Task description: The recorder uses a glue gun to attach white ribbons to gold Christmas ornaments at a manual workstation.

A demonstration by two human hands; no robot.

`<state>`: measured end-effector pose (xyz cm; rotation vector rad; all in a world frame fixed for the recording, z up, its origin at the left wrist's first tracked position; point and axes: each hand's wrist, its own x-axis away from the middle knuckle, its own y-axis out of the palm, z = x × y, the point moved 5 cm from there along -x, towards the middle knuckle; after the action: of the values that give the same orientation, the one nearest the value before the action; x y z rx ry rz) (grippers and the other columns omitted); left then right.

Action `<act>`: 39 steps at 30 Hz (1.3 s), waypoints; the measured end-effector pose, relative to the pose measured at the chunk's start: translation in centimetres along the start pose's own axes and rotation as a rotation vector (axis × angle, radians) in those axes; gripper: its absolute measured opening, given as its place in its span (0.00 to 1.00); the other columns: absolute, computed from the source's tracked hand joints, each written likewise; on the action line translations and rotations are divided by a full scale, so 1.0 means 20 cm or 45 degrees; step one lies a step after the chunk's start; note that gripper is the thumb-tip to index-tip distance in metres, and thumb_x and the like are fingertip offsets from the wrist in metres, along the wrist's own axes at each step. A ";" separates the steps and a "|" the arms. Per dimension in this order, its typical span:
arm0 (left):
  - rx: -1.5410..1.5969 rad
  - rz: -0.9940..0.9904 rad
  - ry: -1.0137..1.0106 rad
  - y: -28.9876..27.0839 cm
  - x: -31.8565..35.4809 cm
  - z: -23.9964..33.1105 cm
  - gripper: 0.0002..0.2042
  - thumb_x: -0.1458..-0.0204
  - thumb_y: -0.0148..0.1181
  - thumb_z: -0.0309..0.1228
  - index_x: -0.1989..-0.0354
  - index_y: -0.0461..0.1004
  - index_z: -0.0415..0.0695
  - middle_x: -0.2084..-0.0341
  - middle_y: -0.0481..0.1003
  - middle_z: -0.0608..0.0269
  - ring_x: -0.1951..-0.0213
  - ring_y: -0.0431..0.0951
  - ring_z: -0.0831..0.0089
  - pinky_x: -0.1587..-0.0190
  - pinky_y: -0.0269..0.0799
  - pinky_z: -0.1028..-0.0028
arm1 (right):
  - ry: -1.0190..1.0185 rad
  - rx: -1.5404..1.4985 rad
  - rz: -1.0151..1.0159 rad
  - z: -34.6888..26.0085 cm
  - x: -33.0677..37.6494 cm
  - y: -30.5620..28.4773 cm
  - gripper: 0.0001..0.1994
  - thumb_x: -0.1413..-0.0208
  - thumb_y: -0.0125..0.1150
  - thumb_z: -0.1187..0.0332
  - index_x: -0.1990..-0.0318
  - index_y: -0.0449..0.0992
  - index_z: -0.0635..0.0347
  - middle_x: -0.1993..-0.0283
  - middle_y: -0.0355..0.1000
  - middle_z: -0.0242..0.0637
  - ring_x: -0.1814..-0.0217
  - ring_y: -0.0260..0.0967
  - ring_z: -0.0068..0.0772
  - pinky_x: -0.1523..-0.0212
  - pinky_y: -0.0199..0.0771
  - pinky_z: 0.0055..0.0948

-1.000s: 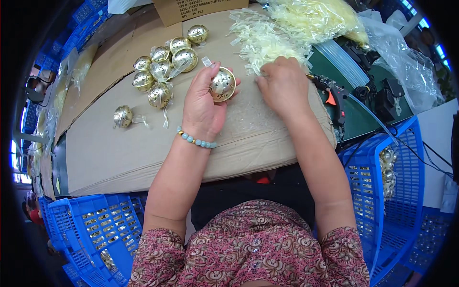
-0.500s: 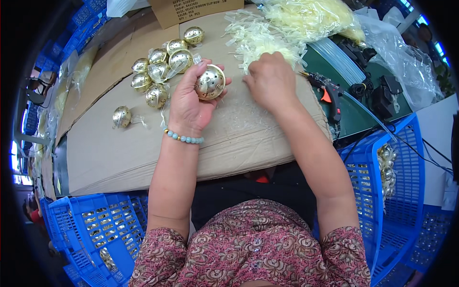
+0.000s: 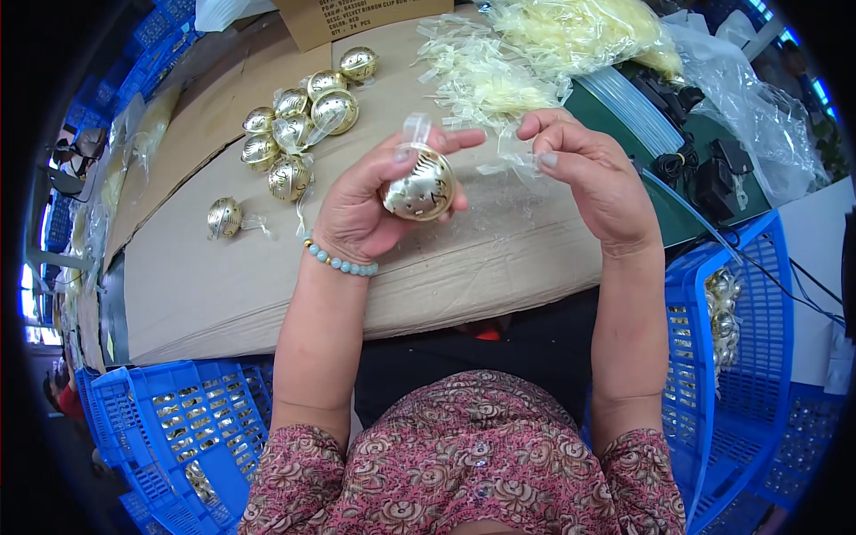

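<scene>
A broad sheet of tan cardboard (image 3: 214, 303) covers the work surface, with an open-sided blue plastic basket (image 3: 777, 303) at its right. Towards the far edge spreads a loose heap of pale yellow, translucent plastic strips (image 3: 473, 76); to its left sits a cluster of shiny gold balls with dark markings (image 3: 334, 111). These could roll if a sleeve or wrist bumped them, being round on a flat sheet.

The left hand (image 3: 357, 201) cups one shiny gold ball with dark lettering (image 3: 417, 189), held above the cardboard between thumb and fingers; a smooth surface and light hold could let it slip. The right hand (image 3: 606, 183) is raised beside it, fingers curled near a clear strip (image 3: 513, 160); whether they pinch it cannot be told. A poor pinch could drop or tangle that strip. A clear loop (image 3: 415, 129) stands up from the held ball.
</scene>
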<state>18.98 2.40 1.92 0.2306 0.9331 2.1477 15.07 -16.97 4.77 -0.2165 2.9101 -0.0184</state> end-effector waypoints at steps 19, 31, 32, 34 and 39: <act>0.029 0.053 -0.090 -0.02 -0.01 -0.06 0.14 0.49 0.56 0.35 0.58 0.69 0.39 0.66 0.73 0.55 0.68 0.78 0.60 0.70 0.75 0.69 | -0.310 0.116 0.289 0.05 0.07 0.04 0.09 0.53 0.50 0.79 0.64 0.74 0.62 0.51 0.65 0.36 0.48 0.60 0.27 0.46 0.57 0.25; 0.031 0.087 -0.188 -0.04 0.00 -0.09 0.14 0.48 0.56 0.35 0.56 0.70 0.40 0.62 0.74 0.52 0.68 0.79 0.59 0.69 0.76 0.68 | -0.749 1.031 0.265 -0.05 0.11 0.21 0.13 0.59 0.62 0.80 0.63 0.76 0.58 0.58 0.71 0.36 0.55 0.64 0.35 0.53 0.65 0.29; 0.050 0.072 -0.173 -0.03 0.00 -0.09 0.14 0.48 0.56 0.35 0.56 0.70 0.40 0.61 0.73 0.52 0.67 0.79 0.59 0.69 0.76 0.68 | -0.749 1.032 0.266 -0.02 0.11 0.22 0.13 0.59 0.62 0.80 0.63 0.76 0.58 0.58 0.71 0.36 0.55 0.64 0.35 0.53 0.65 0.29; 0.023 0.060 -0.145 -0.02 0.00 -0.08 0.14 0.48 0.56 0.35 0.56 0.70 0.40 0.60 0.73 0.51 0.67 0.79 0.59 0.69 0.76 0.68 | -0.412 0.419 0.464 0.09 0.11 0.16 0.05 0.50 0.62 0.75 0.65 0.75 0.60 0.63 0.72 0.32 0.62 0.65 0.27 0.57 0.65 0.24; 0.009 0.025 -0.094 -0.01 0.01 -0.06 0.13 0.47 0.54 0.34 0.56 0.69 0.41 0.57 0.72 0.51 0.66 0.79 0.60 0.68 0.76 0.69 | -0.019 -0.482 0.409 0.21 0.10 0.17 0.05 0.44 0.59 0.69 0.64 0.73 0.60 0.64 0.71 0.32 0.65 0.65 0.21 0.61 0.66 0.22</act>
<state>18.45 1.87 0.97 0.3213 0.8995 2.1393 13.60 -13.90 0.22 0.1920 2.8713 0.5837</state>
